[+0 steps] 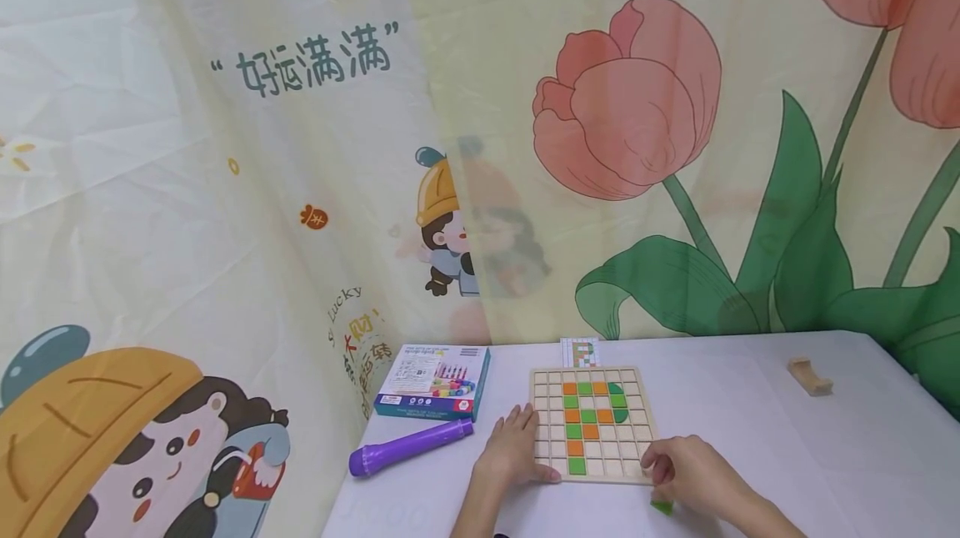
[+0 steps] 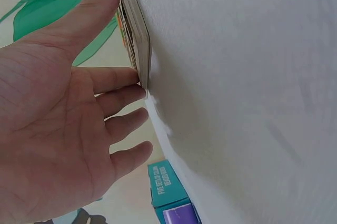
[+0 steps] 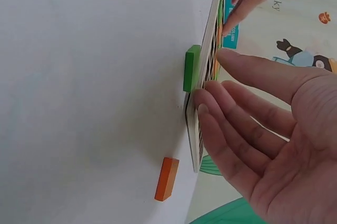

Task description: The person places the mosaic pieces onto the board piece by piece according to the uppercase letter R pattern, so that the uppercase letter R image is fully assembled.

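Observation:
A wooden grid board (image 1: pixel 618 444) lies on the white table, with orange and green tiles set in a P-like shape and two rounded green pieces at its right side. My left hand (image 1: pixel 512 448) rests along the board's left edge, its thumb at the near-left corner; in the left wrist view the fingers are extended and touch the board's side. At the near-right corner is my right hand (image 1: pixel 693 471), loosely bent, fingertips at the board's edge and nothing between thumb and fingers. A green block (image 3: pixel 191 69) lies beside the board's near edge, partly hidden by that hand in the head view.
An orange block (image 3: pixel 167 179) lies on the table near the right hand. A purple tube (image 1: pixel 412 447) and a printed box (image 1: pixel 435 379) are at the left. Behind the board is a pattern card (image 1: pixel 580 352); a small wooden stand (image 1: pixel 810 376) sits at the far right.

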Available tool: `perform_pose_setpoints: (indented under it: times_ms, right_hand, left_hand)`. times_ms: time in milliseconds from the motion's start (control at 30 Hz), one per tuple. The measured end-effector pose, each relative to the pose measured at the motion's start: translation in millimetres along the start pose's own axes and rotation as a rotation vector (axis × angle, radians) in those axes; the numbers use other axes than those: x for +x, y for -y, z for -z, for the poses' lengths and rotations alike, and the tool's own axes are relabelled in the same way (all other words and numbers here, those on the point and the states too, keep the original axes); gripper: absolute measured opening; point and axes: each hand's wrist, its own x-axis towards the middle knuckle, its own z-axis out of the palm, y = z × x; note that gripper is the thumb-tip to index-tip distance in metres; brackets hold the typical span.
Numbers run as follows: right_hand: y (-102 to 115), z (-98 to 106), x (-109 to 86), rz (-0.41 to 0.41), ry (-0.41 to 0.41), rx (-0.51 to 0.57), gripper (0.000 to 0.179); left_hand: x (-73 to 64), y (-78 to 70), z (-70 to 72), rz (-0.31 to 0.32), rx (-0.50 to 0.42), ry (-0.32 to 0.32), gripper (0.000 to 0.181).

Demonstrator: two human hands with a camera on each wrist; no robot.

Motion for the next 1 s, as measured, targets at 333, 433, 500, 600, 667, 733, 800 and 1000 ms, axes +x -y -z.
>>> perform_pose_setpoints:
  times_ms: [333, 433, 500, 600, 667, 733, 800, 1000]
  right_hand:
    - [4, -14, -13.6, -0.067, -0.040, -0.039, 0.034]
    - [4, -17, -13.3, -0.051, -0.035, -0.027, 0.034]
    - [5, -19, -12.0, -0.061, -0.024, -0.003, 0.035]
    - [6, -21, -9.5, -0.094, -0.009, 0.022, 0.036]
    - [5, -18, -9.7, -0.072, -0.003, 0.049, 0.037]
    - [4, -15, -9.5, -0.033, 0.000, 0.095, 0.037]
    - [1, -10, -8.8, 0.020, 0.001, 0.147, 0.037]
    - [-3, -1, -0.1, 0.115, -0.056, 0.208, 0.035]
  left_hand:
    - [-1.3, -0.7, 0.2, -0.001, -0.002, 0.007, 0.107]
    - [-1.3, -0.7, 0.6, 0.000, 0.003, 0.004, 0.107]
    - [-0.8, -0.8, 1.0, -0.001, 0.000, 0.005, 0.107]
    - [-1.1, -1.2, 1.5, -0.002, -0.005, 0.006, 0.107]
    - [-1.2, -1.4, 1.7, -0.002, -0.012, 0.008, 0.107]
    - [-1.5, -1.4, 1.4, -0.002, -0.009, 0.006, 0.107]
    - [-0.8, -1.2, 1.1, -0.001, -0.010, 0.009, 0.107]
    - [-0.1, 0.0, -0.4, -0.004, 0.003, -0.002, 0.108]
